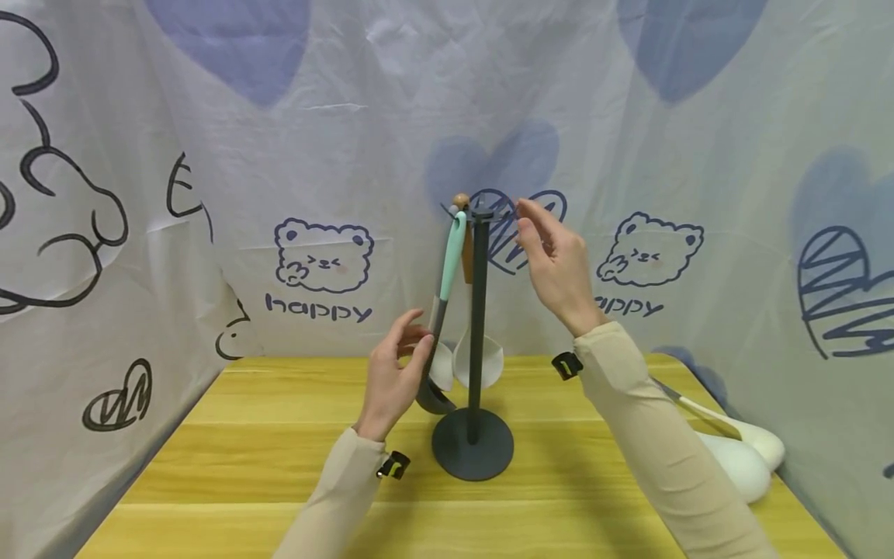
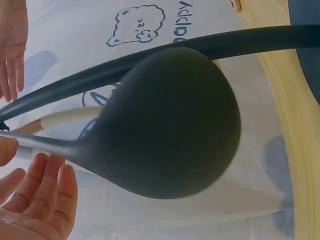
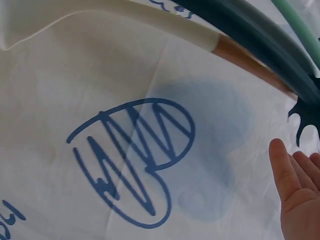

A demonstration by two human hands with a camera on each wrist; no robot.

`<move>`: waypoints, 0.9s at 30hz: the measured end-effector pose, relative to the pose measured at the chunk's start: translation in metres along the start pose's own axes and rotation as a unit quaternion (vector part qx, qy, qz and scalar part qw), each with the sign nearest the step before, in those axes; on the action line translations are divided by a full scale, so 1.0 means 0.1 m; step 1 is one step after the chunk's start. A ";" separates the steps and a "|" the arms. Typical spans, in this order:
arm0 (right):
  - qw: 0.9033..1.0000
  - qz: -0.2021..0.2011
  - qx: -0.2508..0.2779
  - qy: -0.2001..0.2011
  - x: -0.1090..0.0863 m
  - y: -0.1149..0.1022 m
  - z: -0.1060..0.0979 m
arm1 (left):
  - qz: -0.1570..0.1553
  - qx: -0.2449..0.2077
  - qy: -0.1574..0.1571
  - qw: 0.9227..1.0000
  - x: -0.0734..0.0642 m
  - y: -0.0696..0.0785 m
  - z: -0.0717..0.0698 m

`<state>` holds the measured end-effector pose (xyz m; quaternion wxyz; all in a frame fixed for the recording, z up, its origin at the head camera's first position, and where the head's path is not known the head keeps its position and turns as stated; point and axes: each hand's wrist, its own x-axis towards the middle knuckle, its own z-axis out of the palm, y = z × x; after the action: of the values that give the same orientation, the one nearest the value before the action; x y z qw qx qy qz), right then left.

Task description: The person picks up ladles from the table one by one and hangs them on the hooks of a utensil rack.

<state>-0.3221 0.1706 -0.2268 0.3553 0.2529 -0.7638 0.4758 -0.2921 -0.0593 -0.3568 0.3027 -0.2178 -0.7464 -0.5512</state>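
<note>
A black utensil stand point(image 1: 479, 310) with a round base rises from the wooden table, its small hooks point(image 3: 311, 117) at the top. From it hangs a dark ladle with a mint-green handle point(image 1: 453, 256); its bowl point(image 2: 170, 125) fills the middle of the left wrist view. Behind hang a white-headed utensil with a wooden handle point(image 1: 492, 362) and another pale utensil point(image 1: 441, 365), partly hidden. My left hand point(image 1: 393, 376) is beside the ladle's lower shaft, fingers loosely bent, thumb apart from them. Right of the hooks, my right hand point(image 1: 559, 264) is raised with relaxed fingers, holding nothing.
White utensils lie at the table's right edge: a long-handled one point(image 1: 757, 442) and a rounded white head point(image 1: 736, 466), partly behind my right sleeve. A printed cloth point(image 1: 391, 155) hangs behind and beside the wooden table point(image 1: 279, 435).
</note>
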 end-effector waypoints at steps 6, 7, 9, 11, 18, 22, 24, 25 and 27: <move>0.999 0.027 -0.028 -0.033 -0.14 0.15 -0.02 | 0.002 0.007 0.009 1.000 -0.03 -0.07 -0.05; 0.998 0.031 -0.034 -0.039 -0.17 0.18 -0.02 | 0.005 0.008 0.010 1.000 -0.03 -0.08 -0.06; 0.997 0.040 -0.044 -0.047 -0.22 0.25 -0.02 | 0.010 0.014 0.012 1.000 -0.05 -0.11 -0.08; 0.996 0.054 -0.052 -0.057 -0.29 0.33 -0.02 | 0.011 0.025 0.010 1.000 -0.06 -0.14 -0.09; 0.985 0.083 -0.092 -0.116 -0.56 0.63 -0.04 | -0.009 0.066 -0.004 0.998 -0.13 -0.24 -0.16; 0.979 0.088 -0.118 -0.139 -0.67 0.77 -0.06 | -0.035 0.086 -0.016 0.996 -0.13 -0.26 -0.20; 0.976 0.090 -0.128 -0.153 -0.72 0.84 -0.07 | -0.050 0.107 -0.024 0.993 -0.14 -0.28 -0.22; 0.973 0.090 -0.136 -0.161 -0.74 0.88 -0.08 | -0.058 0.120 -0.028 0.991 -0.14 -0.28 -0.23; 0.968 0.095 -0.149 -0.176 -0.78 0.95 -0.09 | -0.070 0.149 -0.038 0.986 -0.14 -0.30 -0.24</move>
<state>-0.3395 0.2223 -0.3373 0.2025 0.2033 -0.8971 0.3359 -0.2968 -0.0909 -0.3818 0.2641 -0.1381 -0.8444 -0.4452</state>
